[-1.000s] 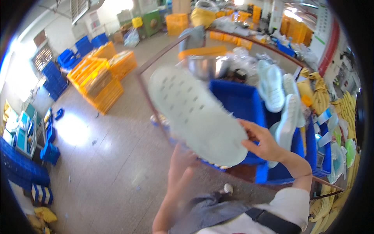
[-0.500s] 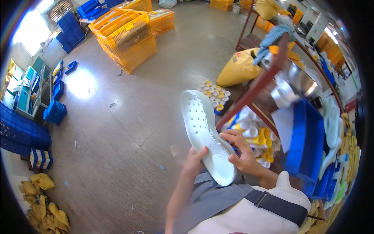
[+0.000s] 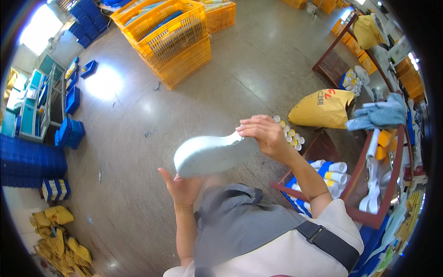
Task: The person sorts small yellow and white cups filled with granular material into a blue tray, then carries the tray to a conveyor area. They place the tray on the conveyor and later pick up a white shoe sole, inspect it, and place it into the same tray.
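A white shoe sole (image 3: 212, 154) is held tilted in the air before my lap, its smooth side face turned toward me. Its upper right edge is pinched by the fingers of my right hand (image 3: 267, 134), beside a ragged strip along the rim. My left hand (image 3: 184, 189) is below the sole's left end, with the thumb stretched out and the palm up. Its fingers lie flat against or just under the lower edge; whether they bear any weight I cannot tell.
Stacked orange crates (image 3: 177, 51) stand ahead. To the right are a yellow sack (image 3: 320, 108), a dark red rack (image 3: 355, 210) with white and yellow rolls, and a blue checked cloth (image 3: 380, 113). Blue bins (image 3: 71, 134) and crumpled yellow sacks (image 3: 60, 235) line the left.
The sole has turned from upright, holed face showing, to lying sideways. My left hand has loosened its grip and moved left; my right hand has risen along the sole. The view has shifted left.
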Action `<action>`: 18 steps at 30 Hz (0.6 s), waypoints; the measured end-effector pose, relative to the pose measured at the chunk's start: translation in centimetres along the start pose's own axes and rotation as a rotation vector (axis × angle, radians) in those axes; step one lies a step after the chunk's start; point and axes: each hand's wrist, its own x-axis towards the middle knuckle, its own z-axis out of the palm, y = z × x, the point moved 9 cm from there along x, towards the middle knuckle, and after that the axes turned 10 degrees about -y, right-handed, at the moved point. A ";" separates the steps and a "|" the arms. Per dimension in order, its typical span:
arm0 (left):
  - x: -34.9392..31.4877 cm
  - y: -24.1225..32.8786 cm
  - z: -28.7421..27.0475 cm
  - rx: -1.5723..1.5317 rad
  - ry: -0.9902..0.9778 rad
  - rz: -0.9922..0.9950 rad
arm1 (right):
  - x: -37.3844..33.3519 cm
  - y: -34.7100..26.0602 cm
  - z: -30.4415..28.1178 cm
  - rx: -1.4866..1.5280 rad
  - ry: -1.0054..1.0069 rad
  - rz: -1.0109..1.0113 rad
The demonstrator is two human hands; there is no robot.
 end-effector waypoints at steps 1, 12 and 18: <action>3.7 1.1 -1.3 0.030 -0.015 -0.051 | 3.1 3.0 0.1 -0.014 0.019 -0.044; 54.8 2.3 4.9 0.597 -0.255 -0.312 | 19.6 38.8 -13.2 0.104 0.748 0.495; 82.3 -2.2 6.4 0.742 -0.451 -0.334 | 25.1 64.8 -15.7 0.742 0.757 0.756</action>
